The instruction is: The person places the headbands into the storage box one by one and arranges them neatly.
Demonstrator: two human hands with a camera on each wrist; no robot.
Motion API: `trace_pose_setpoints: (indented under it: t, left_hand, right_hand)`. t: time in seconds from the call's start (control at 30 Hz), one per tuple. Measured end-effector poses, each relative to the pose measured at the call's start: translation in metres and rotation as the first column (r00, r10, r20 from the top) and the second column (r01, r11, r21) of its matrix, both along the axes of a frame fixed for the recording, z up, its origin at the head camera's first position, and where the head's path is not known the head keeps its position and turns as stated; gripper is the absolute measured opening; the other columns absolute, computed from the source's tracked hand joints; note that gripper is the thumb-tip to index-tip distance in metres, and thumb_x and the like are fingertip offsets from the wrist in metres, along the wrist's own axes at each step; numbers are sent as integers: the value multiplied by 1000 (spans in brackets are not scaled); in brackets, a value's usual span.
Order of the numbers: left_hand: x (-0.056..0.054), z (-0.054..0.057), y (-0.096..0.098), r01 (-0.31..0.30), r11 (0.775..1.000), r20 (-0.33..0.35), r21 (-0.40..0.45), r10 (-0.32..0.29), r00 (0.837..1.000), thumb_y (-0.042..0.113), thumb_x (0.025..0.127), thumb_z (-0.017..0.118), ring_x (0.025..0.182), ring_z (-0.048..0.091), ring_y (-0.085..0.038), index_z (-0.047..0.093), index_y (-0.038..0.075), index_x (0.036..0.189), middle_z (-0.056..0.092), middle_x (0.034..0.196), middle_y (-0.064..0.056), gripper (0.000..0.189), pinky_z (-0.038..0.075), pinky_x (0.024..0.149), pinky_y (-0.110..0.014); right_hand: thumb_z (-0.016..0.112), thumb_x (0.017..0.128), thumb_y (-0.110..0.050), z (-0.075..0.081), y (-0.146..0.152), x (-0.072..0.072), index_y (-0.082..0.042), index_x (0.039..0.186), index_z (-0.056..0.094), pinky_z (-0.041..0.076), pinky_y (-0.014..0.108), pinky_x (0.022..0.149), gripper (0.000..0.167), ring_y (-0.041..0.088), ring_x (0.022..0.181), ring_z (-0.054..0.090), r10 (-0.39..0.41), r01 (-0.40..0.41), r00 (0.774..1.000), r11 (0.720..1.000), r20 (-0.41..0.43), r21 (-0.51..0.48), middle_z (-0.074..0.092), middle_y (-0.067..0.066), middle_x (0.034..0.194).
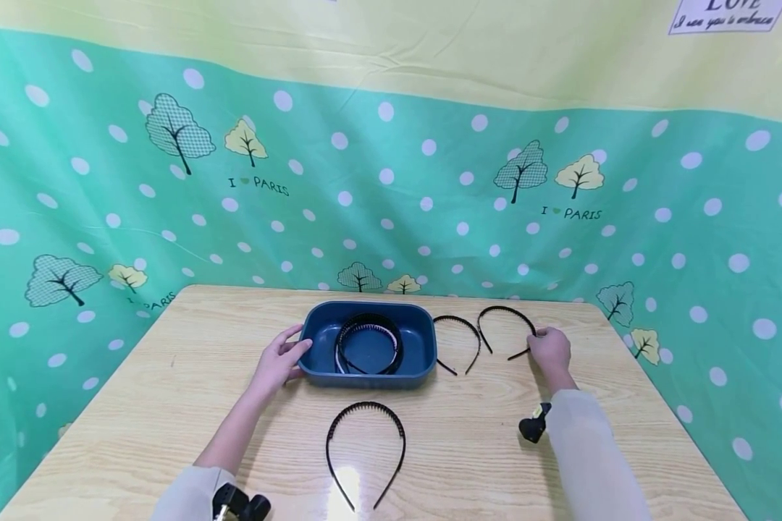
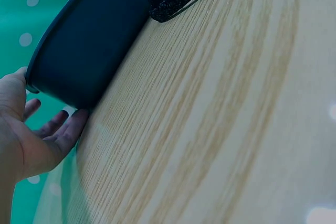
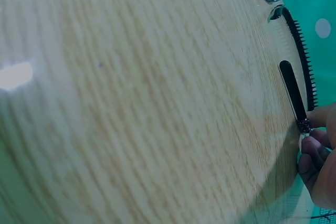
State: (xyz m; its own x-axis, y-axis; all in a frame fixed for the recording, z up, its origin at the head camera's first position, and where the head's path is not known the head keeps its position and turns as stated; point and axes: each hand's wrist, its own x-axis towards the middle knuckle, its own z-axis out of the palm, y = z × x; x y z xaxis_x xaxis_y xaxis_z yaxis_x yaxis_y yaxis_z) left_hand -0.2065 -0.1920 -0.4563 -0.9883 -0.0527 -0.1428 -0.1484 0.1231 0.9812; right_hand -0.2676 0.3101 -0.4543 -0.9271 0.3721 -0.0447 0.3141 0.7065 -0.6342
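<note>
My left hand [image 1: 279, 364] holds the left end of a blue rectangular tub [image 1: 367, 381], its thumb at the rim and its fingers against the outside and lower edge in the left wrist view. Inside the tub lie black toothed headbands [image 1: 399, 340], one with a pale inner side; overlaps hide how many. At the right, my right hand [image 1: 550, 352] pinches one arm of a black toothed headband [image 1: 505, 309], which lies at the table's back right. In the right wrist view, thumb and fingers meet on the headband [image 3: 295, 90] near a sparkly dark patch.
Another black headband [image 1: 456, 318] lies between the tub and the right-hand one. In front of the tub is a further black headband [image 1: 366, 404], its ends toward me. A green polka-dot cloth [image 1: 391, 195] hangs behind the wooden table [image 1: 469, 449].
</note>
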Motion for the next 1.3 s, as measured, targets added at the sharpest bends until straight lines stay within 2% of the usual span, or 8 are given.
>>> trace_pose_setpoints:
  t: [0.17, 0.4, 0.7, 0.97, 1.3]
  left_hand:
    - [0, -1, -1, 6, 1000, -4, -2, -6, 1000, 35, 94, 56, 101, 64, -28, 31, 14, 146, 44, 135, -28, 62, 58, 77, -30]
    - [-2, -2, -1, -4, 1000, 8, -9, 4, 1000, 37, 93, 57, 101, 64, -28, 33, 18, 145, 46, 134, -25, 60, 58, 78, -31]
    - [-1, -1, -1, 4, 1000, 6, -14, -3, 1000, 36, 94, 55, 102, 63, -29, 32, 16, 145, 45, 135, -26, 60, 58, 78, -31]
    - [0, 2, 1, -6, 1000, 2, 5, 6, 1000, 32, 95, 55, 96, 65, -25, 33, 13, 145, 45, 133, -28, 58, 59, 74, -29]
    - [0, 3, 1, -7, 1000, 5, 17, 7, 1000, 33, 94, 56, 99, 64, -26, 33, 13, 145, 45, 133, -27, 60, 58, 75, -28]
  right_hand:
    - [46, 91, -14, 2, -1, 1, 10, 122, 54, 44, 52, 94, 40, 46, 113, 49, -16, 16, 1000, 1000, -4, 15, 54, 30, 123]
    - [43, 89, -10, 2, 0, 3, 10, 117, 58, 44, 52, 94, 37, 46, 112, 50, -26, 27, 999, 999, -43, 26, 56, 30, 121]
    - [43, 88, -9, 5, 0, 4, 9, 116, 59, 44, 52, 93, 37, 45, 111, 50, -60, 60, 993, 998, -97, -8, 57, 31, 118]
    - [44, 89, -10, 6, 3, 5, 8, 117, 60, 44, 50, 93, 36, 44, 110, 50, -94, 90, 991, 995, -93, -42, 57, 30, 117]
    - [44, 89, -10, 7, 6, 9, 8, 117, 60, 44, 50, 90, 37, 44, 108, 51, -101, 93, 989, 993, -105, -75, 57, 30, 116]
